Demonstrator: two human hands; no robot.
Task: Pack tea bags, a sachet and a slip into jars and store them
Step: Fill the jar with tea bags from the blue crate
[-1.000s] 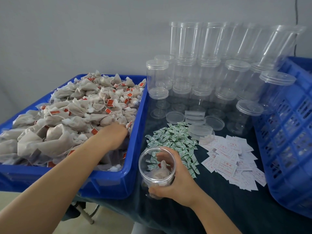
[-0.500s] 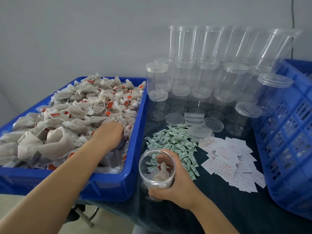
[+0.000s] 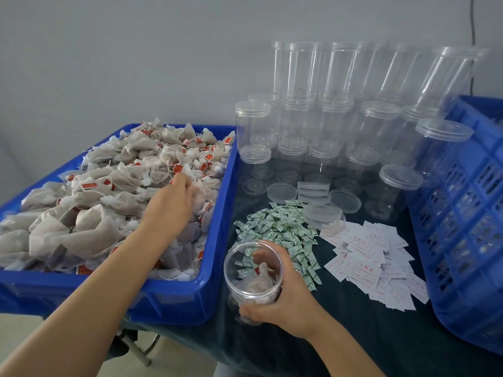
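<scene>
A blue tray [image 3: 215, 268] on the left is heaped with beige tea bags [image 3: 117, 186] that carry red tags. My left hand [image 3: 171, 202] lies in the heap near the tray's right wall, its fingers curled round a tea bag. On the dark cloth at the front, my right hand [image 3: 280, 300] grips an open clear jar [image 3: 253, 273] with tea bags in its bottom. Behind the jar lies a pile of green-and-white sachets [image 3: 280, 227]. To its right lie white slips [image 3: 373, 257] with red print.
Several empty clear jars [image 3: 334, 131], some stacked and lidded, stand at the back. Loose lids [image 3: 313, 194] lie in front of them. A blue slotted crate [image 3: 468, 227] fills the right side. The table's front edge runs just below the jar.
My left hand has risen from deep among the tea bags and shifted a little toward the tray's right wall with a bag in its fingers. The jar and my right hand have stayed put.
</scene>
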